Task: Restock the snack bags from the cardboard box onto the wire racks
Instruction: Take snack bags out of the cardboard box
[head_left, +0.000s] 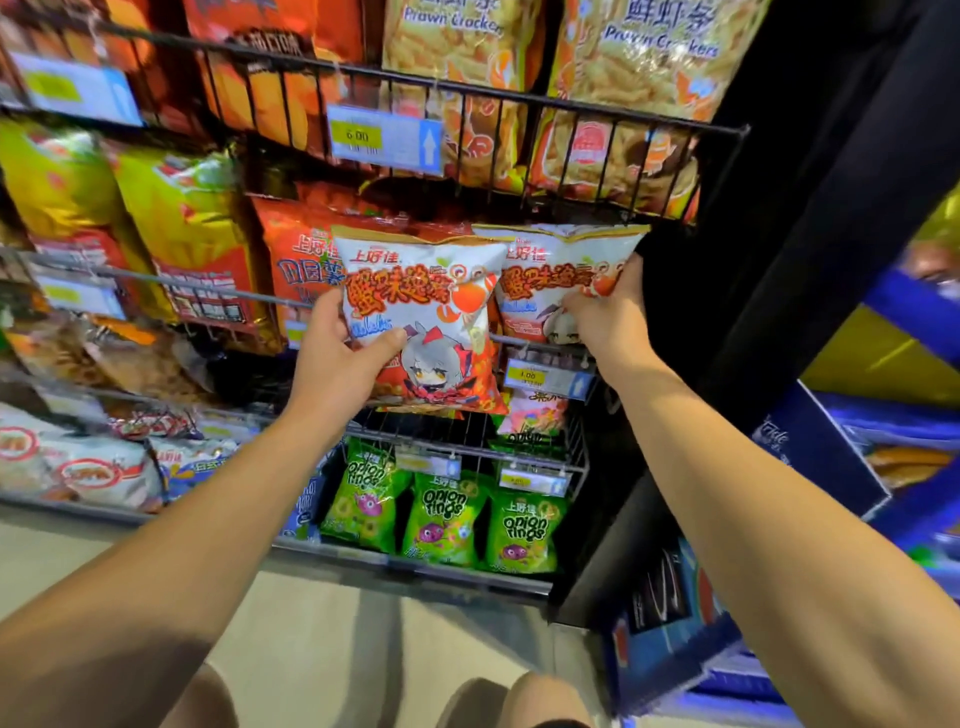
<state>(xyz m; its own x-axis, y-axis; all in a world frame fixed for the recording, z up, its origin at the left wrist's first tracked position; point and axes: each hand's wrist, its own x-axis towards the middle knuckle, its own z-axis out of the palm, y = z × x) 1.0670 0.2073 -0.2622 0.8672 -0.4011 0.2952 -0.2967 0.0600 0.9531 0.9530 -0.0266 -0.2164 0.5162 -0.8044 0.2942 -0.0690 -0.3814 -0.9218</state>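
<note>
holding two white-and-orange crab snack bags upright at the middle wire rack (540, 345): left hand (337, 358) gripping the left bag (423, 312), right hand (605, 317) pinching the right bag (550, 270), nearer its slot.

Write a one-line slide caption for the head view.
Each hand, left and right, holds a crab-flavour snack bag up to the wire rack.

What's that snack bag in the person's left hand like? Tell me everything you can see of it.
The left snack bag is a puffed, glossy packet, white on top and orange-red below, with red Chinese lettering, a crab and a grey-haired cartoon figure. It is sealed and upright, facing the camera, in front of the wire rack. The left hand grips its lower left edge.
</note>
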